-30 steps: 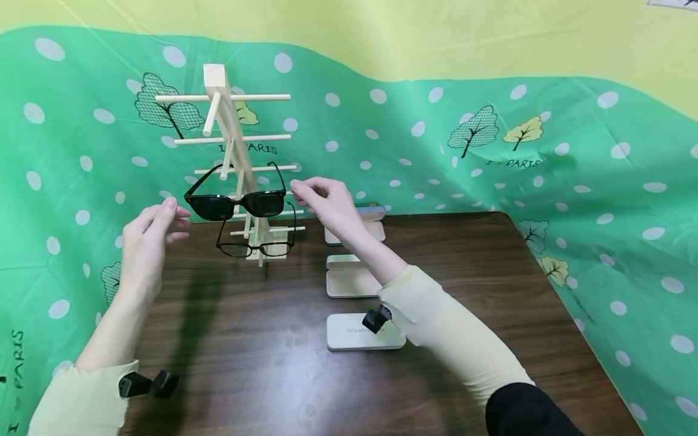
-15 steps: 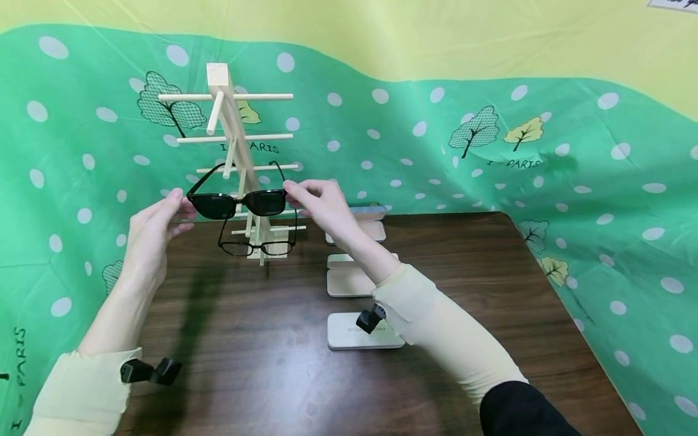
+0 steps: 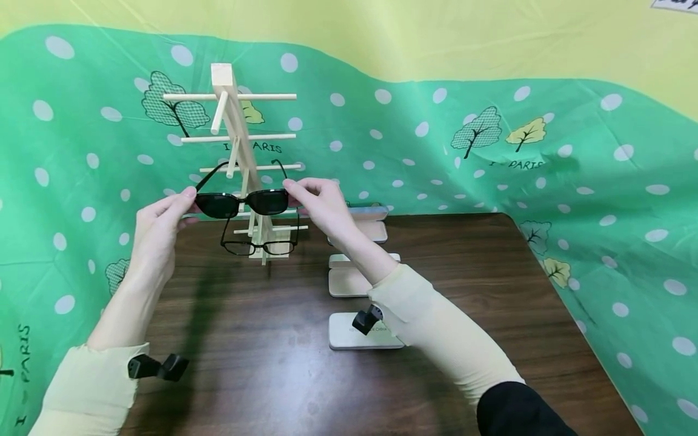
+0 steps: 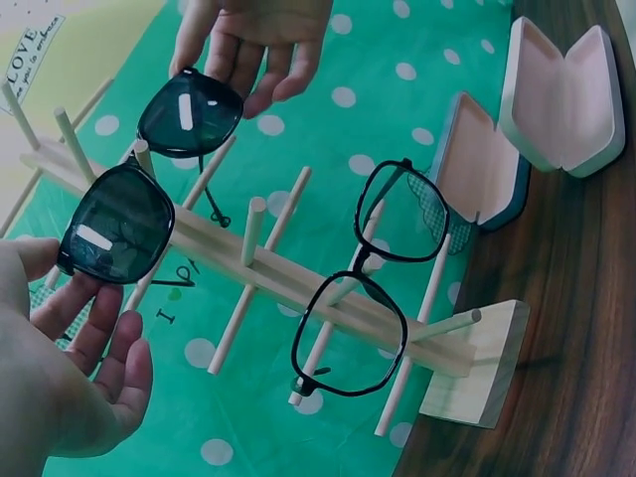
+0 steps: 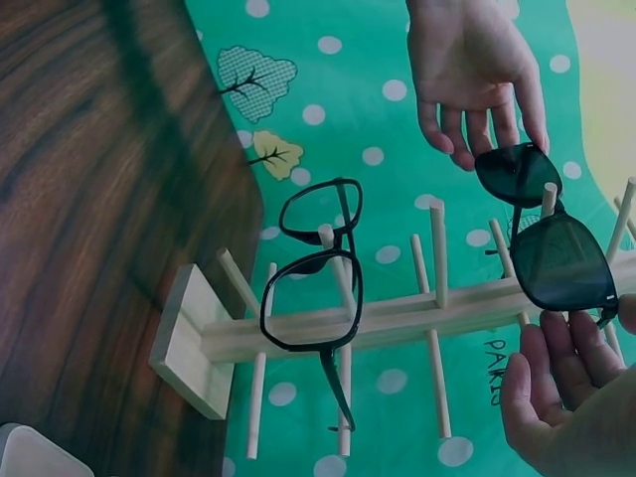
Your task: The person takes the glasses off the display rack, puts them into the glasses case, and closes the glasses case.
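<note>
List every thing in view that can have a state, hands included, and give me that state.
Sunglasses: arms unfolded, held at both ends
Left hand: grip on one end of the sunglasses
Right hand: grip on the other end
Wooden rack: standing upright
Clear glasses: arms unfolded, set on the rack's lower pegs
Nearest case: closed
Middle case: open
Farthest case: open

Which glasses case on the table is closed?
The white rectangular case lowest in the head view, lid down; the pale-lined middle case and pale-lined far case lie open.
</note>
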Tool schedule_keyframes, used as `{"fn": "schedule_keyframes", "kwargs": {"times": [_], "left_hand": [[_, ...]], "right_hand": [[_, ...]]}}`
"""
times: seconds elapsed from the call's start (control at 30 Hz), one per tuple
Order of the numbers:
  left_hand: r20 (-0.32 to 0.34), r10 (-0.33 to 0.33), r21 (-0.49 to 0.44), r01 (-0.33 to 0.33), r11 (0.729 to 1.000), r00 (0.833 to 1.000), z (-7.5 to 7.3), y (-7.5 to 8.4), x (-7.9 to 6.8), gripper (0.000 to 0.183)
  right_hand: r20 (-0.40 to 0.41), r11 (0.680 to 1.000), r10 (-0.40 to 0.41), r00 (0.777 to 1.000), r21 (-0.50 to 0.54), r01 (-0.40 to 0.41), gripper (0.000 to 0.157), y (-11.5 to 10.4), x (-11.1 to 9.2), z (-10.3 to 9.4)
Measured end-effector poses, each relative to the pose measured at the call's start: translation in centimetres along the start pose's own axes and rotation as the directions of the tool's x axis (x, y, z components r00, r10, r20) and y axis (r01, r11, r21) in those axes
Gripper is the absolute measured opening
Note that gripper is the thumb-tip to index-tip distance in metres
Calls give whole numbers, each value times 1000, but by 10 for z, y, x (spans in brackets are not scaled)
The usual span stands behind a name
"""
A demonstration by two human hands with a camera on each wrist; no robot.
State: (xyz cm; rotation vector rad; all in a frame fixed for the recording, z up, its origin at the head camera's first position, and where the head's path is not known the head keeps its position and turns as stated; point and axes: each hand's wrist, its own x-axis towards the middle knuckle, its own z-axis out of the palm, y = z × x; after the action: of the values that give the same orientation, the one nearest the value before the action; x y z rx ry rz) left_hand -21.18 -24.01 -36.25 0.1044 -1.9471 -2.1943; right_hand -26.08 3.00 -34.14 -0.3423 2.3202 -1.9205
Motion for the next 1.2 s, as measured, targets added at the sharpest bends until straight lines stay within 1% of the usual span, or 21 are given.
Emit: {"fn": "schedule_keyframes", "kwargs": {"times": [0.17,0.27,0.4,0.53,0.67,0.83,0.97,1.07,1.2], "left_hand": [[-29,-3,34,4,999,1000,2,1,-2,24],[-58,-12,48,15,999,998,2,2,-4,25],[-89,-24,48,29,998,996,3,4,-6,25],[-96,-24,50,29,998,995,3,6,-9,24],[-103,0,39,4,999,995,5,9,-13,23],[-108,34,-6,-35,999,994,9,13,-22,21],[-122,53,2,-53,999,991,13,16,-31,25],[-136,70,16,-69,997,988,15,17,-38,26],[-149,90,12,-89,996,985,16,17,-47,24]], "right_hand": [[-18,1000,-14,1000,0,14,30,-3,-1,2],[-22,1000,-21,1000,-4,21,30,-5,-2,2],[-26,1000,-28,999,-5,28,30,-6,-4,3],[-37,999,-38,999,9,39,30,-7,-6,3],[-40,998,-52,998,23,53,29,-8,-9,1],[-39,997,-77,996,30,78,29,-10,-15,-2],[-47,996,-87,995,32,89,28,-10,-19,-5],[-50,996,-81,995,30,83,27,-10,-23,-7],[-41,997,-73,996,17,74,27,-12,-29,-9]]}}
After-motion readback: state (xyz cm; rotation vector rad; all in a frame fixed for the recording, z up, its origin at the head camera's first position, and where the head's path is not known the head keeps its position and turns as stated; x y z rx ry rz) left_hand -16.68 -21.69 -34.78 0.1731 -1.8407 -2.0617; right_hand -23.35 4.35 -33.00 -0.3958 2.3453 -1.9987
